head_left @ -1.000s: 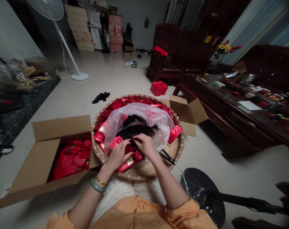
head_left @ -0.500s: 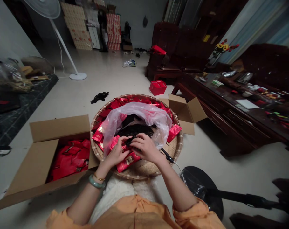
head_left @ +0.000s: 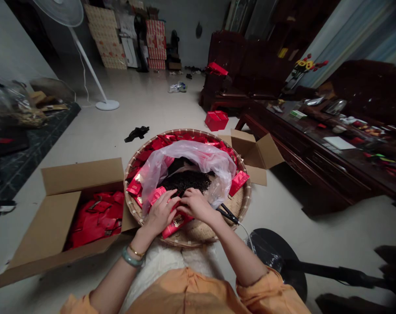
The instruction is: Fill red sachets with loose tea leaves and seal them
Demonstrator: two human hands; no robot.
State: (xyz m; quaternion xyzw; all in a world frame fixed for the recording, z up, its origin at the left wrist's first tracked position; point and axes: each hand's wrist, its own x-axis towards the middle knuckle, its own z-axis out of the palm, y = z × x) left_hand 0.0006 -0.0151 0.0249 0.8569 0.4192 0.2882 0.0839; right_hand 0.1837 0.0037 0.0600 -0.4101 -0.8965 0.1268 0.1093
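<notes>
**1 red packet (head_left: pixel 176 224) handled, dark strands (head_left: pixel 193 179) left in the bag**

The packet is tilted at the front of the woven tray (head_left: pixel 198 245), its upper end touched by the left hand (head_left: pixel 157 213) and right hand (head_left: pixel 198 206); how firmly it is gripped cannot be told. Further packets (head_left: pixel 238 183) are spread around the plastic bag (head_left: pixel 191 149); whether they are filled is not shown. Red items (head_left: pixel 96 222) are heaped in the left carton (head_left: pixel 50 222). The right wrist is crowded by the corded black tool (head_left: pixel 229 213).
</notes>
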